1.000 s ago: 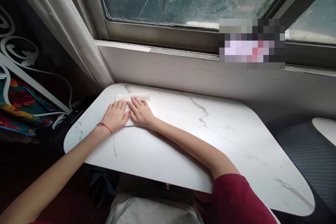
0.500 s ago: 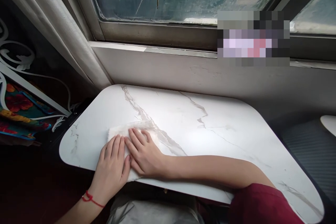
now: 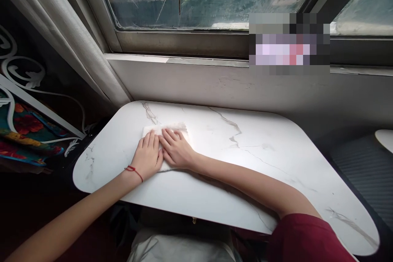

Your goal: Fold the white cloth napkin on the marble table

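Note:
A white cloth (image 3: 168, 127) lies spread on the white, marble-patterned tabletop (image 3: 264, 143), left of its middle. My left hand (image 3: 147, 151), a red string bracelet at the wrist, rests palm down on the cloth's left part. Beside it, my right hand (image 3: 176, 149) presses flat on the cloth, its fingertips touching or nearly touching those of the left. Both hands are open, fingers stretched forward and not wrapped round anything. The cloth shows beyond the fingertips and as a strip below the palms; the rest is hidden under the hands.
Behind the table rise a wall (image 3: 190, 80) and a window (image 3: 215, 0). At left hang a pale curtain (image 3: 64, 28) and a white scrolled metal frame (image 3: 33, 98) over flowered fabric (image 3: 27, 129). A dark ribbed surface (image 3: 362, 168) lies at right.
Both hands and the cloth have slid together away from me and slightly right, from near the table's front edge toward the wall. The view has shifted slightly.

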`<state>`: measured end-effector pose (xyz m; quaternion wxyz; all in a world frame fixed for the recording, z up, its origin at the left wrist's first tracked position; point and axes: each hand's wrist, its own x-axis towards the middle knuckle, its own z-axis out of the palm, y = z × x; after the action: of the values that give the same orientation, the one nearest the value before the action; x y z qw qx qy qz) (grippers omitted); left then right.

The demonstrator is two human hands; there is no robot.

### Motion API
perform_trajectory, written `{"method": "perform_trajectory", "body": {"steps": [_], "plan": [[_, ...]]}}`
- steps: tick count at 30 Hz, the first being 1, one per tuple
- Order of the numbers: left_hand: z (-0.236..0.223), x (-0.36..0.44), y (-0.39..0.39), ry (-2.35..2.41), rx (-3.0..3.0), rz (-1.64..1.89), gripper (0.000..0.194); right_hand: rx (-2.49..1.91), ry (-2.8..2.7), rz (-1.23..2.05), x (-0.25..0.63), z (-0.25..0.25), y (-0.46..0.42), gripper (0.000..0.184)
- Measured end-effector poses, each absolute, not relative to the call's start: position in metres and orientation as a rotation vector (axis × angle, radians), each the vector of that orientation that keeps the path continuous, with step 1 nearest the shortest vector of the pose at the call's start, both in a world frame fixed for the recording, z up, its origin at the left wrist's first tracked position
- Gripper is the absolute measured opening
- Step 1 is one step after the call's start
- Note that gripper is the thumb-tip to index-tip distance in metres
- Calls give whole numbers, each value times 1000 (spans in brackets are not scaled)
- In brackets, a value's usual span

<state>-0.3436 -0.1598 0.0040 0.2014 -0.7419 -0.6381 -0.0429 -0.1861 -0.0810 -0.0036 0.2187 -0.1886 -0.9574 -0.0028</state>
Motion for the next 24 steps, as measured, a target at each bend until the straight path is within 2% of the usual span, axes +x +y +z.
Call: {"method": "perform_trajectory", "body": {"steps": [8, 24], "plan": [[12, -329, -100, -1802, -2137, 20, 57, -688, -2640, -41, -176, -6, -38, 54], [6, -311, -20, -1789, -2226, -135, 54, -854, -2586, -103, -154, -10, 29, 51]]}}
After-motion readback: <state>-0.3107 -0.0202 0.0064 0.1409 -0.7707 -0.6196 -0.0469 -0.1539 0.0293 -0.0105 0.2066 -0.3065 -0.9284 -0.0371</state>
